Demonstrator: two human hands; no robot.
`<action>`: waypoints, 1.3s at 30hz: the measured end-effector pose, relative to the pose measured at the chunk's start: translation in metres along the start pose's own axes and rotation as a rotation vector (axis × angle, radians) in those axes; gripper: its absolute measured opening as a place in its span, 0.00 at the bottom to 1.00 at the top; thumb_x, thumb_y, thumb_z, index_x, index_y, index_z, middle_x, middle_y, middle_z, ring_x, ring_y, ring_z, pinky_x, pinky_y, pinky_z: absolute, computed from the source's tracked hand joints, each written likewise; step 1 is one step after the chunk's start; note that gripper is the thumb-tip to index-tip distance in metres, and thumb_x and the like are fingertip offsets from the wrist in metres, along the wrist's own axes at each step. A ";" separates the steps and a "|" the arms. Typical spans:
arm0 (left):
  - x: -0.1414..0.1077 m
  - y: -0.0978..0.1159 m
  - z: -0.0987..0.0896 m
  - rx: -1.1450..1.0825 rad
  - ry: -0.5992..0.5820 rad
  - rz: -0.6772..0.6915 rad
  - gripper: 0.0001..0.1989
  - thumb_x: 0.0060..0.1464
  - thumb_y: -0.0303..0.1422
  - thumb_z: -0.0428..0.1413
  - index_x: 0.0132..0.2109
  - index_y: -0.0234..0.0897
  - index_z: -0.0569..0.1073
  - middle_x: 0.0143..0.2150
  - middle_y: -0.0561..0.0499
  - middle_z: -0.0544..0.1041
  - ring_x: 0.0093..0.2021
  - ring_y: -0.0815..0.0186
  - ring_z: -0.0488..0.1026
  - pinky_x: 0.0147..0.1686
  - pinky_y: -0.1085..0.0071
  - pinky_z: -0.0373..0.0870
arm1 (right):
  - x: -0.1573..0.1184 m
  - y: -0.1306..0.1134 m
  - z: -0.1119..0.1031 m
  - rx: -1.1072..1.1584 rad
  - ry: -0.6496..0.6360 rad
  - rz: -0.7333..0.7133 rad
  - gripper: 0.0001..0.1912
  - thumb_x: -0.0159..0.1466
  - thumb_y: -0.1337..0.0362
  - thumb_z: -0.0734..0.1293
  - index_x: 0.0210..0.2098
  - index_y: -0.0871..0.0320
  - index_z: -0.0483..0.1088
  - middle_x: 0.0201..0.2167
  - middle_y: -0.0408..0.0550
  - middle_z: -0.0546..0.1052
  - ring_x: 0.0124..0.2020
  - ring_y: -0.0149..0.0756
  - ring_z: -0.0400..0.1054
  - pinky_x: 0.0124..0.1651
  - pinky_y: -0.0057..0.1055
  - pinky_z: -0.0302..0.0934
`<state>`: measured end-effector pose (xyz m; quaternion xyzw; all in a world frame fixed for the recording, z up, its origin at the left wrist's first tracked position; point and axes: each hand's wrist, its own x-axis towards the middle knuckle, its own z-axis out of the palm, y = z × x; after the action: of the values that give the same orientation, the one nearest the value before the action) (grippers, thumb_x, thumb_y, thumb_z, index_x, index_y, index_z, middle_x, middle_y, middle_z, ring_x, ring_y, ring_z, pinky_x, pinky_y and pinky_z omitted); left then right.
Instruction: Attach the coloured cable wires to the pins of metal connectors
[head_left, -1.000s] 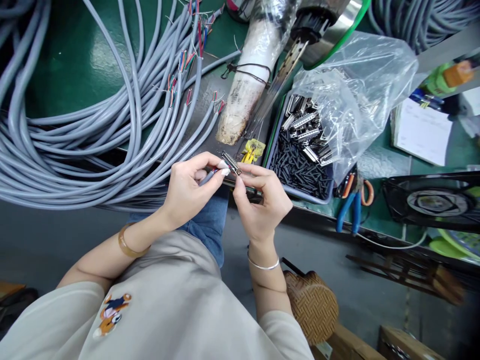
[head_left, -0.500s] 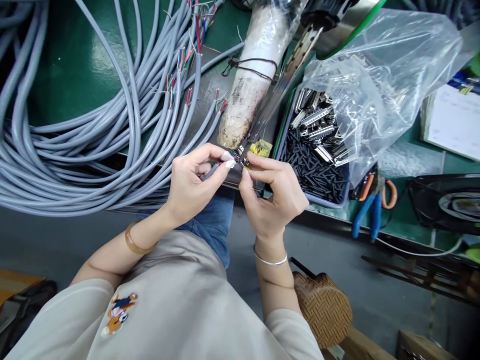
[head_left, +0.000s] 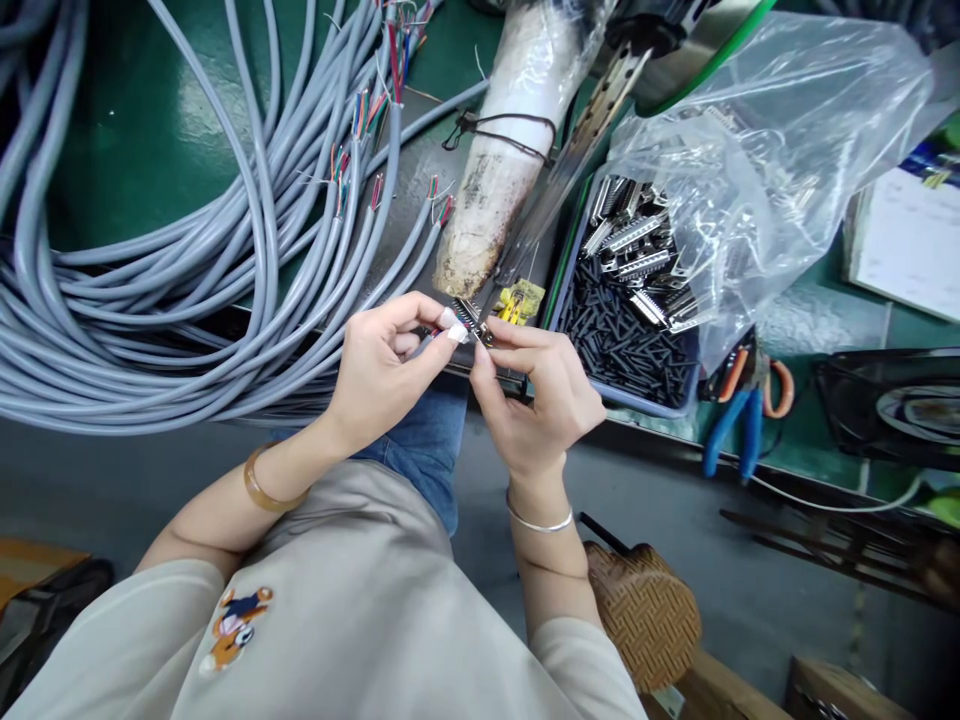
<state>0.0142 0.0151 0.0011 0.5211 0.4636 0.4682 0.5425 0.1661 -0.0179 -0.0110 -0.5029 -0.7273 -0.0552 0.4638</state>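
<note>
Just below the tip of the white tube, a small metal pin connector (head_left: 471, 318) sits between my hands, partly hidden by my fingers. My left hand (head_left: 394, 365) is closed in a pinch on thin coloured wires (head_left: 435, 331) at the connector's left side. Most of the wires are covered by the fingers. On the other side, my right hand (head_left: 536, 385) pinches a thin light-coloured wire (head_left: 478, 341) between thumb and fingertips, close to the connector. A small yellow piece (head_left: 519, 302) lies right beyond my right fingertips.
Grey cables (head_left: 247, 250) with stripped ends fill the left. A plastic-wrapped white tube (head_left: 506, 150) slants down beside a metal rod (head_left: 555, 170). Right of it, a bin (head_left: 670, 408) holds connectors (head_left: 637, 240) and black sleeves (head_left: 626, 340), beside a plastic bag (head_left: 780, 150) and pliers (head_left: 739, 420).
My right hand has shifted slightly left and down, its fingertips moving off the yellow piece. More of the pin connector shows now. My left hand stays nearly in place.
</note>
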 end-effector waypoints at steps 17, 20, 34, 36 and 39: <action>-0.008 0.000 0.000 0.002 0.003 0.012 0.04 0.55 0.30 0.62 0.34 0.32 0.78 0.29 0.51 0.77 0.22 0.77 0.66 0.20 0.80 0.60 | 0.002 -0.010 -0.003 0.201 -0.012 0.271 0.08 0.65 0.72 0.70 0.32 0.54 0.69 0.38 0.42 0.82 0.38 0.31 0.79 0.37 0.28 0.75; -0.005 0.000 0.002 -0.024 0.037 0.020 0.03 0.55 0.29 0.62 0.34 0.33 0.78 0.30 0.50 0.79 0.25 0.75 0.71 0.22 0.80 0.65 | 0.002 -0.008 -0.003 0.166 -0.015 0.197 0.09 0.63 0.73 0.71 0.32 0.54 0.70 0.40 0.44 0.83 0.40 0.34 0.80 0.43 0.33 0.76; 0.001 0.010 0.001 -0.014 0.039 -0.007 0.03 0.53 0.28 0.64 0.33 0.33 0.77 0.27 0.53 0.76 0.21 0.77 0.67 0.20 0.81 0.61 | 0.010 -0.007 -0.004 0.068 -0.011 0.104 0.09 0.62 0.73 0.73 0.33 0.54 0.71 0.39 0.45 0.83 0.40 0.34 0.80 0.43 0.33 0.76; 0.001 0.010 0.000 -0.011 0.024 -0.037 0.03 0.53 0.28 0.63 0.32 0.33 0.77 0.27 0.53 0.76 0.22 0.77 0.67 0.20 0.81 0.62 | 0.007 -0.007 -0.004 0.051 -0.020 0.081 0.09 0.62 0.72 0.72 0.33 0.54 0.70 0.41 0.46 0.84 0.40 0.34 0.80 0.42 0.32 0.77; 0.001 0.010 -0.002 -0.016 0.000 -0.068 0.04 0.52 0.28 0.64 0.32 0.33 0.77 0.27 0.53 0.76 0.23 0.76 0.69 0.20 0.81 0.62 | 0.003 -0.005 -0.005 0.012 -0.043 0.062 0.09 0.63 0.71 0.71 0.33 0.53 0.69 0.41 0.46 0.84 0.38 0.34 0.80 0.40 0.31 0.77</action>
<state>0.0126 0.0169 0.0107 0.5007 0.4772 0.4532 0.5623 0.1647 -0.0215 -0.0042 -0.5234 -0.7215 -0.0259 0.4525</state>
